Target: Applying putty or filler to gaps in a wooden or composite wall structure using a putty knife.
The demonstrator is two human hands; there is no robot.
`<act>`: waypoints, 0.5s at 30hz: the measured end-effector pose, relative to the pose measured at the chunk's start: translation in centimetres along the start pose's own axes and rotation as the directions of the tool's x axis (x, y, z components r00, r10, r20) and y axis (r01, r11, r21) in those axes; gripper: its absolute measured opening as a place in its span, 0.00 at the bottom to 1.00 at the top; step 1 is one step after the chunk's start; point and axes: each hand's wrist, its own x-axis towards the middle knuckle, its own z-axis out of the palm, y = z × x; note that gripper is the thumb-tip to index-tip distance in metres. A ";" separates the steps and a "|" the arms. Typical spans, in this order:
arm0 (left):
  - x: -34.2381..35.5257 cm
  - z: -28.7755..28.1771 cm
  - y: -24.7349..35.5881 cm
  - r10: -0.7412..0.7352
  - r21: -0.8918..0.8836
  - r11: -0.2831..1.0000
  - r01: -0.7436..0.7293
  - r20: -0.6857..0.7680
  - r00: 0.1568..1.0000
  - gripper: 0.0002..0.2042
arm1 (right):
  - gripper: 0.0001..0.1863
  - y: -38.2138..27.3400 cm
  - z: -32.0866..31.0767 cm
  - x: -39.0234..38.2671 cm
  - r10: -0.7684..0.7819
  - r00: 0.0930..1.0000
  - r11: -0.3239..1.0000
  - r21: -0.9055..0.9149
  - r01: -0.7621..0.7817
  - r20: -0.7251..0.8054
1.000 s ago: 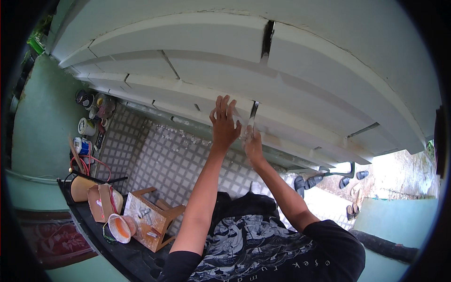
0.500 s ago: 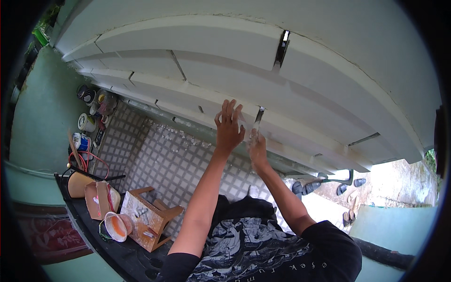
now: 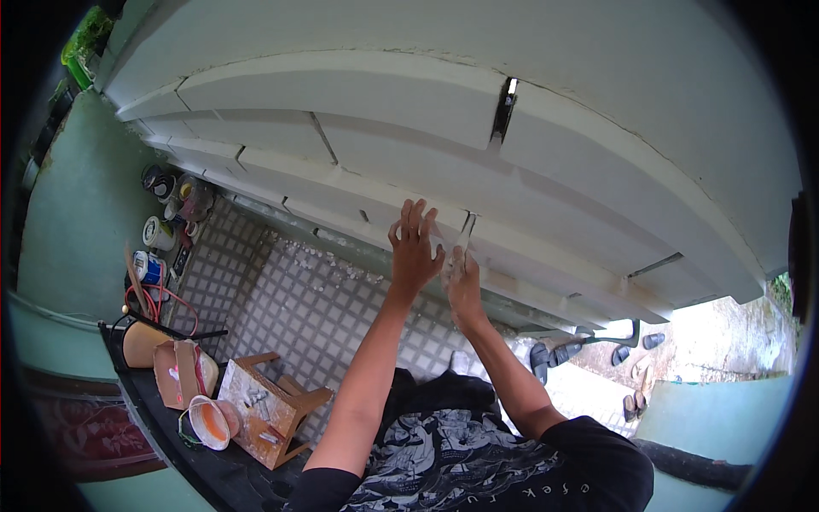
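Note:
A stepped wall of large white blocks [image 3: 384,128] fills the upper part of the view, with narrow dark gaps between the blocks. My left hand [image 3: 415,252] lies against the block face with its fingers spread, holding nothing. Close by on the right, my right hand [image 3: 463,282] is closed around a slim, flat-bladed tool [image 3: 467,232]. Its pale blade points up along the gap between two blocks. The handle is hidden in my dusty fingers, and the tool's exact kind is not clear.
White crumbs [image 3: 328,258] litter the tiled floor along the wall's foot. At the lower left a small wooden stool [image 3: 264,401], a bucket [image 3: 213,421] with orange inside and a cardboard box [image 3: 176,375] stand together. Paint tubs [image 3: 159,232] line the left wall; sandals [image 3: 554,354] lie at right.
The tool and my right hand have shifted slightly down and left. My left hand keeps its place on the block, a little lower in view, as the view tilts slightly.

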 end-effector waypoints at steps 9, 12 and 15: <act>-0.1 0.1 0.2 -0.013 0.010 1.000 0.013 0.002 1.000 0.37 | 0.21 0.7 -0.2 0.5 -0.154 0.988 0.943 -0.295 0.155 0.026; 0.1 0.1 0.2 -0.006 0.019 1.000 0.006 -0.006 1.000 0.37 | 0.20 0.4 0.5 0.4 -0.115 0.993 0.984 -0.136 0.119 0.037; 0.0 0.0 0.4 -0.007 0.016 1.000 0.007 0.002 1.000 0.37 | 0.18 -0.1 0.6 -0.7 -0.019 0.999 1.000 -0.001 0.019 0.051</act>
